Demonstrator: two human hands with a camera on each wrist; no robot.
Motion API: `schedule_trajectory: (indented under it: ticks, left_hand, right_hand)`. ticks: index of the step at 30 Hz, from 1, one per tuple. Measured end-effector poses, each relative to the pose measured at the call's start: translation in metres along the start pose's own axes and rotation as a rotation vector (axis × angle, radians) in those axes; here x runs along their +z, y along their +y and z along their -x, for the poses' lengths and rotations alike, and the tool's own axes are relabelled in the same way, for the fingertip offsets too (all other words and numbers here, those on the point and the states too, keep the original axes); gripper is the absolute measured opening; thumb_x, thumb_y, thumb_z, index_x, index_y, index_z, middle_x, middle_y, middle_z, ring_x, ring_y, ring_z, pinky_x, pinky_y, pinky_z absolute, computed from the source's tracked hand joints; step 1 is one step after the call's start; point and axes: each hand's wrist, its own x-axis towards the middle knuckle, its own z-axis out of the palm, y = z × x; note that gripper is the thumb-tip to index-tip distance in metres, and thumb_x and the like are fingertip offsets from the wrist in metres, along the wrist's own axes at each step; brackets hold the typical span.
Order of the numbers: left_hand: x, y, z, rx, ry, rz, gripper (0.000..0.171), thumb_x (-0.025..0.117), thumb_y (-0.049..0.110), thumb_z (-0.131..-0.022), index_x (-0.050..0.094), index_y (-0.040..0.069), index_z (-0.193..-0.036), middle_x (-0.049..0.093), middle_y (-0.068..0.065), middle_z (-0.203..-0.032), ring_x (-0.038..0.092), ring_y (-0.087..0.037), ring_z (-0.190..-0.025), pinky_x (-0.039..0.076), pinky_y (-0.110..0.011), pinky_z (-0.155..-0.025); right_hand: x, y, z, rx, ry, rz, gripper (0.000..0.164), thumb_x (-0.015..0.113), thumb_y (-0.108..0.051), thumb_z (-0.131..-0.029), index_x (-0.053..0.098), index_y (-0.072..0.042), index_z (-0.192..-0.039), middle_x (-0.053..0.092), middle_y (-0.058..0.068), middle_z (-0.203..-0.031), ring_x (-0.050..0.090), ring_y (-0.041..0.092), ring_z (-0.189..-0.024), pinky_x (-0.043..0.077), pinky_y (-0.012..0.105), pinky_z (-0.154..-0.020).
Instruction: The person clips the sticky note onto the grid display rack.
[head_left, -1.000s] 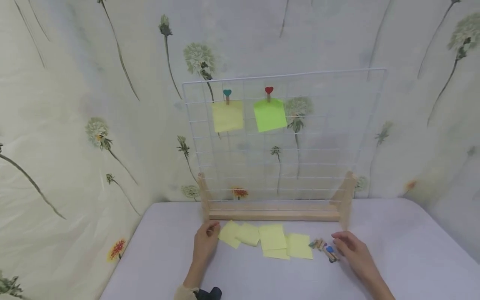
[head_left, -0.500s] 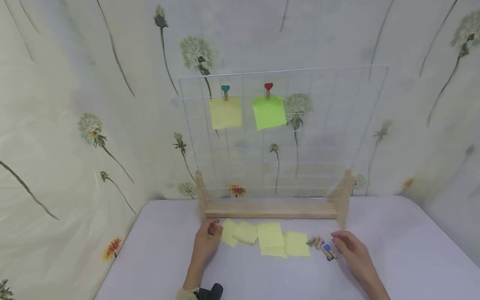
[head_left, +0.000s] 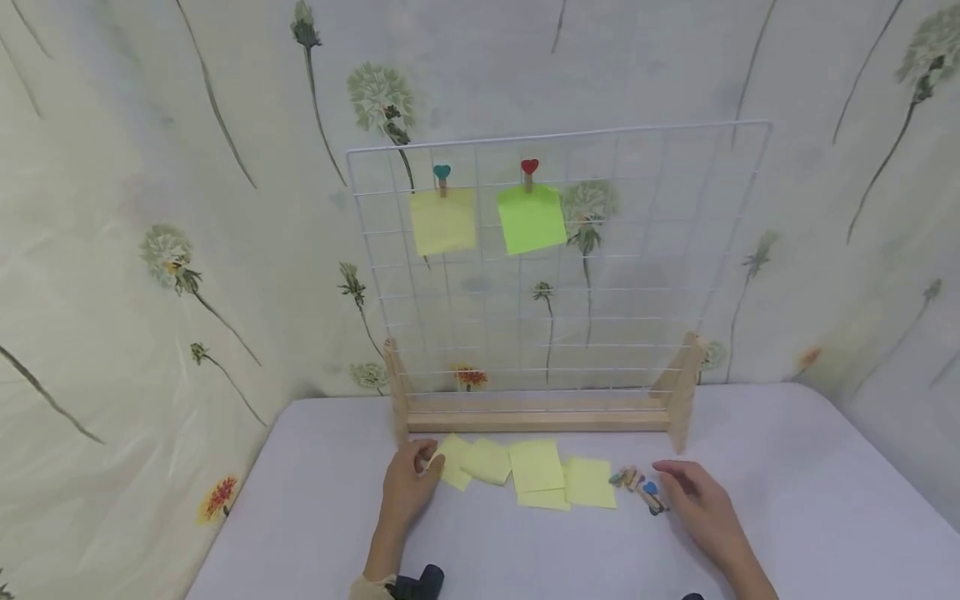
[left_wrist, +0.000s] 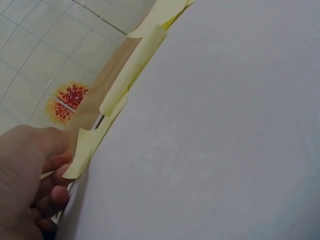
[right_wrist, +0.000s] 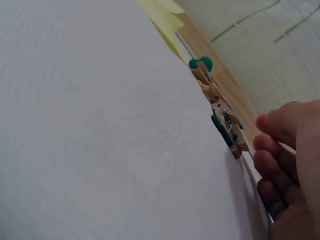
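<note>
Beside the leftmost loose yellow sticky note (head_left: 454,463) rests my left hand (head_left: 407,487), fingers loosely curled; in the left wrist view the note's edge (left_wrist: 82,155) lies right by its fingertips, and I see no grip on it. My right hand (head_left: 705,508) lies relaxed just right of a small pile of wooden clothespins (head_left: 639,486) with heart decorations. In the right wrist view a gap separates the fingers from those clothespins (right_wrist: 220,110). More yellow sticky notes (head_left: 536,467) lie in a row between the hands, some overlapping.
A white wire grid (head_left: 600,292) stands in a wooden base (head_left: 536,421) behind the notes. On it hang a pale yellow note (head_left: 444,223) under a teal heart clothespin (head_left: 442,172) and a green note (head_left: 531,221) under a red one (head_left: 529,167). A white cloth covers the table (head_left: 547,558).
The head view has shifted slightly, so everything sits a little higher and further left. Both hands stay in about the same places by the notes and clothespins.
</note>
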Motion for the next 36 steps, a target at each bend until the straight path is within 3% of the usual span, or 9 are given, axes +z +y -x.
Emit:
schedule_trajectory:
  ticks: [4,7,12,17,31,36]
  left_hand:
    - [0.002,0.001,-0.001,0.007,0.028,-0.046,0.023,0.070,0.018,-0.081,0.068,0.010,-0.102,0.058,0.001,-0.082,0.043,-0.009,-0.067,0.034,-0.022,-0.060]
    - [0.005,0.002,0.000,0.006,0.063,-0.068,0.020,0.071,0.017,-0.080,0.068,0.009,-0.099,0.060,-0.001,-0.082,0.045,-0.010,-0.068,0.035,-0.022,-0.061]
    - [0.011,0.003,0.002,0.016,0.139,-0.112,0.016,0.073,0.014,-0.079,0.068,0.008,-0.093,0.061,-0.004,-0.083,0.052,-0.013,-0.071,0.042,-0.025,-0.063]
    - [0.014,0.004,0.002,0.008,0.184,-0.147,0.012,0.073,0.013,-0.079,0.069,0.008,-0.089,0.059,-0.005,-0.081,0.052,-0.012,-0.069,0.042,-0.025,-0.061]
    - [0.015,0.004,0.001,0.007,0.198,-0.171,0.007,0.070,0.010,-0.079,0.065,0.012,-0.084,0.061,-0.003,-0.079,0.054,-0.014,-0.069,0.041,-0.026,-0.060]
    - [0.013,0.005,-0.001,-0.086,0.194,-0.075,0.007,0.063,0.015,-0.087,0.061,0.017,-0.094,0.066,-0.002,-0.088,0.059,-0.015,-0.076,0.045,-0.027,-0.061]
  right_hand:
    - [0.003,-0.002,0.000,-0.056,-0.053,0.024,0.036,0.048,-0.040,-0.097,0.060,-0.015,-0.120,0.059,0.007,-0.116,0.053,0.023,-0.109,0.045,0.046,-0.090]
    - [0.003,-0.001,-0.001,-0.085,-0.076,0.040,0.034,0.051,-0.038,-0.096,0.063,-0.013,-0.116,0.058,0.009,-0.113,0.052,0.029,-0.109,0.042,0.053,-0.089]
    - [0.003,0.002,-0.001,-0.093,-0.091,0.070,0.026,0.056,-0.033,-0.094,0.066,-0.015,-0.109,0.058,0.008,-0.109,0.052,0.029,-0.107,0.043,0.053,-0.088]
    - [0.002,0.002,-0.001,-0.082,-0.110,0.075,0.027,0.057,-0.034,-0.094,0.066,-0.015,-0.109,0.057,0.007,-0.109,0.053,0.029,-0.106,0.043,0.052,-0.089]
    - [0.001,0.006,-0.001,-0.057,-0.079,0.041,0.034,0.051,-0.038,-0.096,0.061,-0.012,-0.115,0.062,0.009,-0.114,0.056,0.032,-0.110,0.043,0.052,-0.091]
    - [0.000,0.005,-0.003,-0.047,-0.099,0.028,0.035,0.049,-0.040,-0.097,0.060,-0.012,-0.116,0.061,0.010,-0.116,0.054,0.032,-0.113,0.042,0.053,-0.093]
